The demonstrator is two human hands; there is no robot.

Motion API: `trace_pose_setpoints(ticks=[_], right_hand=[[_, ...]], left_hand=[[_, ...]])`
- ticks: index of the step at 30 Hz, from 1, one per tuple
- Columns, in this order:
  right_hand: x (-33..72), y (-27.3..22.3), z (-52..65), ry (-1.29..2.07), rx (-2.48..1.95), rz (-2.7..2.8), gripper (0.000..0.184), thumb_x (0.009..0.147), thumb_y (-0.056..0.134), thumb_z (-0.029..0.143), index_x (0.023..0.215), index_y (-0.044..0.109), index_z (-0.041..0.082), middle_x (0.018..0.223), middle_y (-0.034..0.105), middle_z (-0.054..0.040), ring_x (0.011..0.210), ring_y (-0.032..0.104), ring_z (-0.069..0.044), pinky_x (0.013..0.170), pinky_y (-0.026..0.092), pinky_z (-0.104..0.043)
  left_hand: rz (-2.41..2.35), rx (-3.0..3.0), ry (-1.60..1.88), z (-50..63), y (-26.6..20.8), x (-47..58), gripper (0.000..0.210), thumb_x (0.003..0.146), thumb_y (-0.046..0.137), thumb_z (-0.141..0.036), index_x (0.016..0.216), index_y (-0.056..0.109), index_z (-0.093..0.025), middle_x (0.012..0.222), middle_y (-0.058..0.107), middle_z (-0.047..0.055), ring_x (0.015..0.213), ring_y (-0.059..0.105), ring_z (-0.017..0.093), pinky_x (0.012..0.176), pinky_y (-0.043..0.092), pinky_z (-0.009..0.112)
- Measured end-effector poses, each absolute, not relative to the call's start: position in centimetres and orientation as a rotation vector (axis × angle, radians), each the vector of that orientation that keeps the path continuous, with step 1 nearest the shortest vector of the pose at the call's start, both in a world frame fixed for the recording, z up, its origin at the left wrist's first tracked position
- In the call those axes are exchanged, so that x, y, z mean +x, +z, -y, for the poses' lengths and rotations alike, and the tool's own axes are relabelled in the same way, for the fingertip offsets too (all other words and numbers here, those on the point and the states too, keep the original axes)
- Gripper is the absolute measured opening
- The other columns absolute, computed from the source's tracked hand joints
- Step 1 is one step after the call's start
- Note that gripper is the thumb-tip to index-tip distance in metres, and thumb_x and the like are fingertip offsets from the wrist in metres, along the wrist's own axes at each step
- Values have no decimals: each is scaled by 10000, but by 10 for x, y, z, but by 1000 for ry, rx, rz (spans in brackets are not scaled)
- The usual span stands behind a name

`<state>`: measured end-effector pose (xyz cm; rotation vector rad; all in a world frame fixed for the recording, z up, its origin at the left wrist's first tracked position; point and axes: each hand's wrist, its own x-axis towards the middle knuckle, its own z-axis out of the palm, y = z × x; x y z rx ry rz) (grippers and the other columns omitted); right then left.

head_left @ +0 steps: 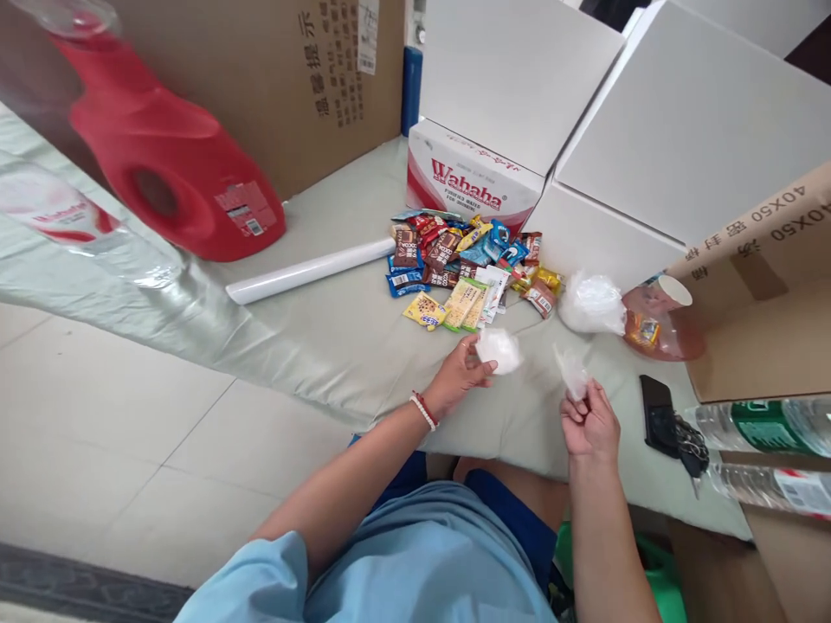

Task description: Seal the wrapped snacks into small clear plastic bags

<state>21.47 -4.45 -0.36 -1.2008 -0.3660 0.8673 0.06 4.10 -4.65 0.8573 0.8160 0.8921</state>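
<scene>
My left hand (462, 376) is closed on a small bundle of thin white plastic (499, 350), perhaps folded bags; its exact kind is unclear. To the right, my right hand (589, 420) pinches a translucent plastic bag (571, 372) that stands up from the fingertips. Just beyond my left hand lies a pile of wrapped snacks (445, 251), with brown, blue, red and yellow packets. Two pale yellow-green packets (462, 303) and a yellow cookie packet (425, 310) lie at its near edge. Behind my right hand sits a crumpled clear plastic bundle (592, 303).
A white roll (312, 270) lies left of the snacks, near a red jug (175, 156) and a water bottle (84, 225). A Wahaha carton (467, 177) and white boxes (688, 112) stand behind. At right are a reddish tray (681, 342), paper cup (672, 292), black phone-like object (659, 415), keys (692, 446) and bottles (772, 426).
</scene>
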Motion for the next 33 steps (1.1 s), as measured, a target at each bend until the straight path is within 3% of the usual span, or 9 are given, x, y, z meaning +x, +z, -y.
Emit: trace_pose_setpoints(ticks=[3, 7, 11, 13, 15, 21, 26, 29, 33], right_hand=[[216, 4, 52, 826, -1216, 344, 411, 695, 882, 337, 860, 527, 215, 624, 410, 121, 439, 318, -19, 376, 292, -111], [193, 12, 56, 1013, -1240, 388, 402, 705, 879, 386, 905, 572, 220, 623, 437, 113, 421, 289, -15, 362, 267, -115], [167, 11, 56, 1182, -1276, 483, 365, 732, 859, 434, 874, 603, 216, 635, 457, 89, 449, 302, -28, 384, 279, -136], [163, 10, 57, 1081, -1259, 527, 327, 745, 857, 410, 856, 617, 218, 662, 468, 75, 503, 367, -41, 440, 330, -146], [165, 8, 60, 949, -1216, 554, 291, 756, 854, 382, 859, 631, 227, 717, 496, 62, 549, 405, -47, 481, 354, -158], [182, 3, 80, 984, -1245, 706, 228, 837, 780, 428, 942, 685, 249, 1063, 620, -9, 610, 484, -57, 494, 387, -206], [176, 5, 78, 979, -1372, 672, 474, 830, 731, 600, 1182, 635, 298, 1216, 592, -28, 672, 544, -92, 410, 360, -191], [170, 3, 69, 1068, -1476, 696, 645, 659, 905, 466, 1190, 605, 258, 1057, 648, -18, 715, 576, -122, 517, 482, -221], [169, -2, 63, 1091, -1454, 659, 527, 613, 929, 413, 1005, 639, 211, 774, 610, 33, 644, 525, -103, 572, 485, -223]], left_hand=[[-959, 1196, 1042, -40, -33, 3, 864, 715, 854, -374, 1471, 458, -240, 1486, 429, 159, 1095, 579, 218, 760, 541, 297], [-834, 1220, 980, -30, -15, 8, 632, 841, 741, -432, 1407, 522, -253, 1388, 516, 135, 1053, 588, 195, 737, 519, 277], [-522, 820, 675, -18, -18, 7, 519, 753, 825, -504, 1123, 651, -185, 1018, 640, 56, 755, 583, 97, 631, 444, 217], [-533, 740, 695, -17, -27, 2, 473, 677, 884, -492, 910, 655, -151, 778, 587, -14, 624, 509, 57, 590, 395, 200], [-620, 711, 790, -17, -35, -6, 461, 652, 905, -470, 845, 637, -149, 702, 552, -41, 594, 500, 54, 581, 389, 199], [-721, 1115, 1082, -14, -37, -36, 264, 856, 754, -430, 890, 684, -178, 933, 679, 51, 830, 652, 147, 809, 529, 306], [-667, 1767, 1157, 6, -23, -45, 160, 986, 574, -272, 948, 719, -213, 1204, 682, 111, 1102, 660, 195, 978, 516, 350], [-662, 1797, 1149, 12, -27, -48, 162, 982, 569, -263, 943, 716, -210, 1327, 626, 125, 1185, 632, 213, 991, 516, 357], [-893, 1470, 1132, 5, -42, -58, 184, 944, 618, -352, 882, 677, -190, 1231, 640, 118, 1136, 637, 233, 923, 539, 367]])
